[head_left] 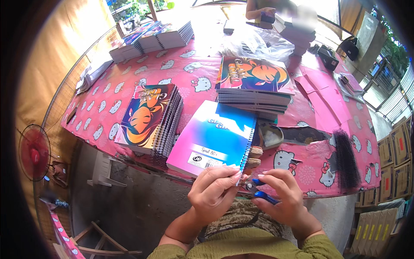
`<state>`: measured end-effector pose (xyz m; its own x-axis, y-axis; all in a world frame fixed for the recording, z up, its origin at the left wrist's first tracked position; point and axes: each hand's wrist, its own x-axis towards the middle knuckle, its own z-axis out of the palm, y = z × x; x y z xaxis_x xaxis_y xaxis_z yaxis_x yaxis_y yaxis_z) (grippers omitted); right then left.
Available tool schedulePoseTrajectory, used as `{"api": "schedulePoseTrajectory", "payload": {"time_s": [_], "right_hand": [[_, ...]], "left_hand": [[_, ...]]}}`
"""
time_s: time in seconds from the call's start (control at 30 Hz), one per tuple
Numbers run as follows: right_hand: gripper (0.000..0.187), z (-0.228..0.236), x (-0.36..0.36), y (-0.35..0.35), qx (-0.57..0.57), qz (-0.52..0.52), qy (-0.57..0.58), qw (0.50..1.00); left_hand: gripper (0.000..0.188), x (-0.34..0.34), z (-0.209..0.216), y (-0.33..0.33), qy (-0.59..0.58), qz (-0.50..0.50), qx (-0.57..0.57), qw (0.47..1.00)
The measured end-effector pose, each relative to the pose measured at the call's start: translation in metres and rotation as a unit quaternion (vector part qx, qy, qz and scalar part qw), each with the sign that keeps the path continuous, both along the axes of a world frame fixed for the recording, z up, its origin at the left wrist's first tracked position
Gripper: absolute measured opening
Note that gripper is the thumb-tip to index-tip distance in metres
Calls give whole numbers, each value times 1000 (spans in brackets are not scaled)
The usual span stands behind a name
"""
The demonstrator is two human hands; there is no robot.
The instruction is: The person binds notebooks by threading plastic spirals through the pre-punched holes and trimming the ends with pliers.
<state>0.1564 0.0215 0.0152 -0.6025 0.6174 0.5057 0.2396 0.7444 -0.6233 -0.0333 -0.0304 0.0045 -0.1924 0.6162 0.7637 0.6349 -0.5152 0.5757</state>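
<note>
A spiral notebook (211,138) with a pink-to-blue cover lies on the near edge of the table, its black coil along the right side. My left hand (214,186) grips its lower right corner, fingers pinched by the coil's end. In my right hand (284,194) is a pair of blue-handled pliers (264,196), the jaws close to that coil end. Whether the jaws touch the wire is too small to tell. Left of the notebook stands a stack of coil-bound notebooks (144,116) with a tiger design. Beyond it rises a taller pile of tiger-cover books (254,80).
Loose black coils (345,159) lie at the table's right, near pink sheets (323,101). A small dish (272,137) sits beside the notebook. At the back are more books (157,36), a plastic bag (258,41) and another person (261,11). A fan (34,151) stands left, cartons (396,149) right.
</note>
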Motion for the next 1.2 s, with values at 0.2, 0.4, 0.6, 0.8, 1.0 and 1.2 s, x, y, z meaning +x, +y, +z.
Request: {"api": "schedulePoseTrajectory", "payload": {"time_s": [0.2, 0.4, 0.6, 0.8, 1.0, 1.2], "right_hand": [[34, -8, 0, 9, -383, 147, 56, 910], [32, -11, -9, 22, -615, 213, 71, 756], [46, -11, 26, 31, -119, -101, 34, 987], [47, -68, 82, 53, -17, -334, -174, 926], [52, -38, 71, 73, 52, -275, -76, 957], [47, 11, 29, 172, 140, -220, -37, 965]], "left_hand": [[27, -3, -5, -6, 19, -1, 19, 1000], [26, -11, 2, 0, 34, 6, 59, 998], [29, -95, 38, 15, -226, 236, 267, 907], [28, -227, 0, 3, -354, 328, 193, 854], [16, -256, -46, 8, -306, 417, 140, 844], [10, -267, -59, 13, -375, 353, 168, 841]]}}
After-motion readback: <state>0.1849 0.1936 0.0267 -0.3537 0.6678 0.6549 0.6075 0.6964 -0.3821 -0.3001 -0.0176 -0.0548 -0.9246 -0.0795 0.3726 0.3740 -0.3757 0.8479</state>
